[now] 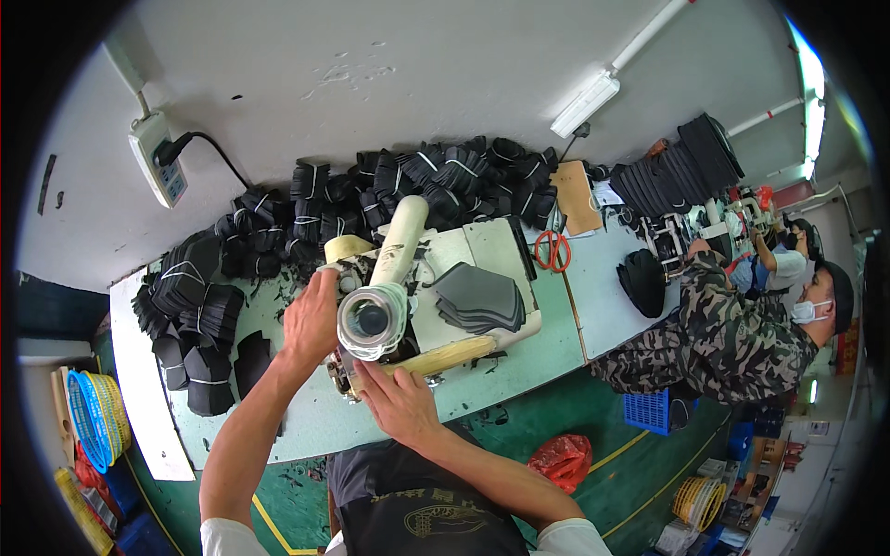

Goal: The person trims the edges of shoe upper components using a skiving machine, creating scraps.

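Fingers (322, 281) of the left hand (311, 320) and right hand (405, 405) meet the left end of the cream machine (422, 318); whether they grasp anything, I cannot tell. Machine stands on the tabletop (232, 431), bearing stacked dark pieces (482, 296).

Blk apron (422, 486) w/ gold oval print (445, 521); wht short slvs (572, 538); bare forearms (243, 447).

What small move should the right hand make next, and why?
Perhaps the right hand should reach for the stack of dark grey cut pieces: it lies nearby on the white machine's top, and no piece shows clearly in this hand.
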Tool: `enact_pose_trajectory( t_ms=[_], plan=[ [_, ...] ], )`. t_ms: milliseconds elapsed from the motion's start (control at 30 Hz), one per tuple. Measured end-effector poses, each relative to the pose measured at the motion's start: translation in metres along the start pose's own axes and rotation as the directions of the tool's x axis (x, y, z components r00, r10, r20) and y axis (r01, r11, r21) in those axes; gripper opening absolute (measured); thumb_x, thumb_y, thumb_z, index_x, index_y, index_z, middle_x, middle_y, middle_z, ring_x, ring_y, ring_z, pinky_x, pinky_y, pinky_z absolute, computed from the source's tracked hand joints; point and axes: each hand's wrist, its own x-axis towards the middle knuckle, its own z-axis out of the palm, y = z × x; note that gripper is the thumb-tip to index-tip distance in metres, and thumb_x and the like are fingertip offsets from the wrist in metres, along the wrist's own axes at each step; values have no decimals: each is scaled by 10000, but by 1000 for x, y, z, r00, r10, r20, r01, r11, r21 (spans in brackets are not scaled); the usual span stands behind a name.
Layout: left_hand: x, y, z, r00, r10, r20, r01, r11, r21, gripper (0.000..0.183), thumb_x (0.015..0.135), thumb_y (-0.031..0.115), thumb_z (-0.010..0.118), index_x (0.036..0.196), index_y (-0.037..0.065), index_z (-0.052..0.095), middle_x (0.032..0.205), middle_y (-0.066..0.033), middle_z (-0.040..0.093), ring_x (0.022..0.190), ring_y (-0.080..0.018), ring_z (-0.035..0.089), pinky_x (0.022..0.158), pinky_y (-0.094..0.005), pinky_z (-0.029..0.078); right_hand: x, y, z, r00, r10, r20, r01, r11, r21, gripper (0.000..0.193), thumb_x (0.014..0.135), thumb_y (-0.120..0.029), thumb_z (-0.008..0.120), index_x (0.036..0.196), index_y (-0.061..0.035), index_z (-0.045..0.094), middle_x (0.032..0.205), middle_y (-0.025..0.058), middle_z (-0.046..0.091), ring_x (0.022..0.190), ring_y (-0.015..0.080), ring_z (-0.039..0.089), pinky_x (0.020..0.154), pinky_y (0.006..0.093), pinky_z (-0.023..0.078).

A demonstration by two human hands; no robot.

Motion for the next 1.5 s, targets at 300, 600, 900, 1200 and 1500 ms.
enact_pose_trajectory(
  t_ms=[300, 600, 900, 1200, 1500],
  plan=[
    [13, 7, -6, 994, 59, 92, -69, 991, 113, 355, 916, 371, 580, 999, 33, 509, 920, -179, 615, 817, -370, 665, 642, -470, 533, -3, 4, 7, 999, -33, 18, 35, 994, -107, 494, 885, -252, 590, 1340, -71, 527, 1426, 27, 498, 658, 186, 435, 626, 323, 389],
    [18, -3, 7, 990, 129, 48, -133, 988, 80, 297, 906, 358, 592, 937, 73, 515, 857, -140, 614, 782, -333, 674, 585, -441, 530, -5, 6, 14, 997, -69, 16, 71, 985, -158, 485, 897, -260, 576, 1335, -55, 541, 1412, 48, 516, 618, 201, 398, 615, 328, 379],
    [19, -8, 13, 990, 142, 3, -142, 988, 66, 304, 905, 385, 594, 933, 84, 559, 829, -133, 635, 739, -314, 682, 560, -421, 536, -4, 8, 17, 997, -78, 21, 81, 971, -224, 430, 929, -280, 535, 1295, -59, 583, 1401, 31, 531, 590, 184, 383, 568, 307, 354],
    [19, -10, 14, 989, 151, -7, -150, 987, 51, 331, 899, 415, 598, 915, 87, 560, 794, -120, 630, 695, -302, 679, 524, -401, 526, -1, 5, 11, 998, -49, 39, 55, 981, -184, 440, 905, -255, 565, 1290, -42, 581, 1383, 53, 545, 598, 197, 377, 588, 313, 361],
    [22, -9, 13, 989, 147, 17, -148, 988, 42, 396, 905, 470, 567, 896, 75, 575, 773, -128, 643, 684, -292, 682, 524, -392, 520, -1, 5, 9, 998, -33, 61, 42, 989, -141, 478, 863, -217, 611, 1299, -26, 565, 1384, 71, 542, 611, 208, 373, 608, 321, 366]
  ],
)
